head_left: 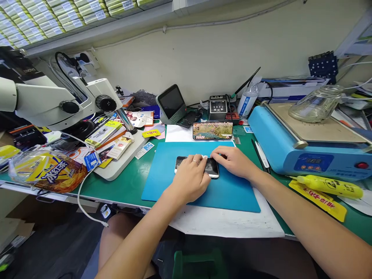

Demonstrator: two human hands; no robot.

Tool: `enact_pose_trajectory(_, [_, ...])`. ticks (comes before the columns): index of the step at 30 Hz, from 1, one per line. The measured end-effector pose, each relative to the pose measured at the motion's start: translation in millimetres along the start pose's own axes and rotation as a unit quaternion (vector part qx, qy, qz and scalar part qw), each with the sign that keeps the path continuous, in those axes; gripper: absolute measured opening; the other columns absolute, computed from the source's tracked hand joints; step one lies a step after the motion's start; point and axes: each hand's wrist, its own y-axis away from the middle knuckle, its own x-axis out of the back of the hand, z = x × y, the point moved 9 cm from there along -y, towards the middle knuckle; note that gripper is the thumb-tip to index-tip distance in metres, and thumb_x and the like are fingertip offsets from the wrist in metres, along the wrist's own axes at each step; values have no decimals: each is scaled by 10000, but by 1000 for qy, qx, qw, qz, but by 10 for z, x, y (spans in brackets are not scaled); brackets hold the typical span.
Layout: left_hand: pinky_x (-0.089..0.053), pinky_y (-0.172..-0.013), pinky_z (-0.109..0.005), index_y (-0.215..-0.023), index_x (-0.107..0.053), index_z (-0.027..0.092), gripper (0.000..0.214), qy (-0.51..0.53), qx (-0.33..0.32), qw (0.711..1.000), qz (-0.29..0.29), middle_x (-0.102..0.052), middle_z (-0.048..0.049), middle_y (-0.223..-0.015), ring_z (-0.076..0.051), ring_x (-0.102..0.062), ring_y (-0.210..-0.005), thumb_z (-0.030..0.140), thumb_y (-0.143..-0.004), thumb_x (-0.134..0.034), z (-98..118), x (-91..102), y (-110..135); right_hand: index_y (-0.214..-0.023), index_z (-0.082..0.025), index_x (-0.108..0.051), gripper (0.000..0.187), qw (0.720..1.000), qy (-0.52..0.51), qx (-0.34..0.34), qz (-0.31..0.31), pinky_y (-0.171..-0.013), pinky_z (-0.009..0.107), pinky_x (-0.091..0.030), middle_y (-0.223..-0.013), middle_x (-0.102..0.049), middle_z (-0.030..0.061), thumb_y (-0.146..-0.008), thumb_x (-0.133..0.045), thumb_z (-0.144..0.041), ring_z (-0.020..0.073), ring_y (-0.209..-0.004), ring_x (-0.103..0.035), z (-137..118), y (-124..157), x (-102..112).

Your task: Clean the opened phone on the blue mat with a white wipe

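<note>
A smartphone (214, 169) with a dark, smudged face lies flat on a blue mat (165, 186). My left hand (192, 179), with a ring on one finger, is bent over the phone and covers its middle. A small white piece (205, 157), perhaps a wipe, shows at its fingertips. My right hand (232, 161) rests on the mat at the phone's far right corner, fingers curled and thumb and fingertips against the edge. The fingertips of both hands are partly hidden.
Behind the mat, a second phone (212, 131) stands showing a game. A microscope (99, 95) and a tea bottle (52, 170) are at left. On the right are a blue heating machine (279, 143), a glass jar (316, 104), a yellow tube (331, 186) and tweezers (261, 155).
</note>
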Motion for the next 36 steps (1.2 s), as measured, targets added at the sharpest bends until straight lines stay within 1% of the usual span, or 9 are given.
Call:
enact_pose_trajectory(3, [-470,-983,-454,-1342,-519,113,426,12,-6,1000,-8,-587,-151,-1275,-311,-525,-1175,249,-961,-385,122,-14,23,-840,-218,-732,338,1000,-6,2,2,-780,352,-491,-909,-756,66,-959,-469,-394,232,-851,-673,2,3,6])
enact_pose_trajectory(6, [-464,-1016,-441,-1340,-517,129,419,24,-24,999,-8,-568,-141,-1315,-300,-516,-1201,233,-952,-399,210,25,216,-839,-217,-734,327,1000,-4,0,3,-781,350,-488,-917,-757,66,-957,-479,-384,232,-856,-675,12,8,8])
enact_pose_trajectory(9, [-445,-1056,-435,-1375,-492,112,439,14,-21,1000,4,-555,-153,-1340,-295,-502,-1238,205,-959,-386,99,79,365,-837,-209,-729,323,1000,1,-1,-3,-791,346,-478,-922,-752,70,-960,-475,-367,232,-872,-675,3,9,-1])
enact_pose_trajectory(13, [-444,-1051,-471,-1370,-496,78,437,-21,4,1000,20,-565,-178,-1328,-318,-496,-1252,194,-974,-352,-83,72,251,-836,-205,-723,323,1000,2,-2,-10,-786,333,-471,-918,-745,70,-965,-467,-355,223,-871,-671,-9,2,-16])
enact_pose_trajectory(17, [-437,-1055,-477,-1293,-544,53,407,-12,-29,999,15,-569,-197,-1314,-331,-500,-1244,233,-976,-364,162,-7,69,-837,-208,-716,316,1000,2,0,-6,-780,328,-472,-910,-743,66,-969,-471,-359,215,-865,-663,-4,12,-12])
enact_pose_trajectory(21, [-417,-1085,-462,-1363,-495,76,445,25,-22,999,16,-530,-179,-1382,-321,-463,-1300,287,-984,-393,328,-48,147,-834,-213,-712,308,1000,-1,3,-4,-787,328,-476,-914,-743,64,-969,-479,-361,213,-869,-662,-5,28,-2])
enact_pose_trajectory(25, [-401,-1102,-450,-1407,-461,98,453,16,-6,1000,25,-520,-162,-1407,-304,-465,-1308,274,-996,-384,104,-23,294,-838,-213,-713,318,1000,8,7,-7,-792,335,-477,-918,-745,66,-974,-466,-362,214,-868,-663,-23,26,-1])
enact_pose_trajectory(29, [-427,-1052,-479,-1403,-461,53,451,-39,31,998,36,-542,-198,-1373,-328,-492,-1268,229,-1005,-343,-157,30,231,-837,-217,-716,328,1000,10,7,-8,-776,333,-477,-920,-749,69,-974,-464,-377,217,-865,-665,-28,15,-3])
enact_pose_trajectory(36, [-476,-990,-447,-1305,-542,85,412,10,-14,1000,10,-577,-181,-1304,-321,-533,-1197,308,-999,-378,369,-33,47,-847,-210,-714,336,1000,-1,6,-14,-798,335,-480,-933,-746,73,-977,-449,-370,219,-882,-664,1,15,-21])
